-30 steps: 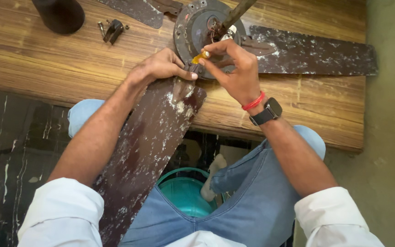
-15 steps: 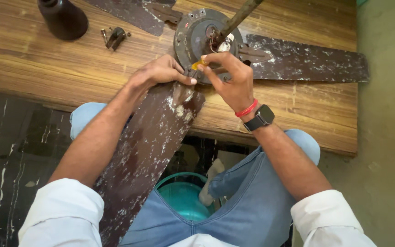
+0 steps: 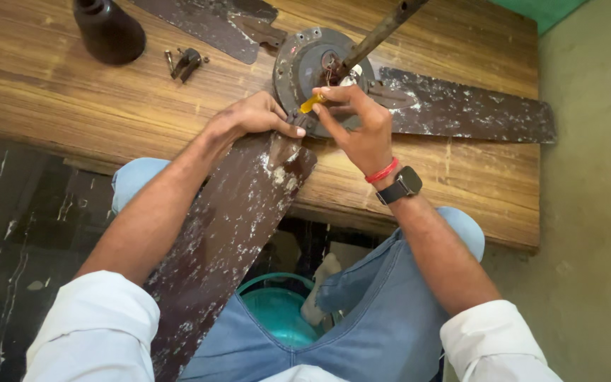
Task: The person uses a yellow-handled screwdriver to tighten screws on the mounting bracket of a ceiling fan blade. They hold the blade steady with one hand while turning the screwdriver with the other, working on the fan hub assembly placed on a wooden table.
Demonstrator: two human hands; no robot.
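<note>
Now right hand (image 3: 362, 131) pinches yellow tool (image 3: 312, 104) at fan hub (image 3: 312, 67); left hand (image 3: 249, 117), fingers flat, presses blade (image 3: 242, 212). Tool may slip, poke finger; blade overhangs bench (image 3: 72, 99), may tip.

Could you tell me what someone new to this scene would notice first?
The eye goes first to the round, rusty fan hub on the wooden table, with worn brown blades spreading from it. At its near edge, the right hand pinches a small yellow-handled tool, while the left hand presses on the nearest blade, which overhangs the person's lap.
</note>
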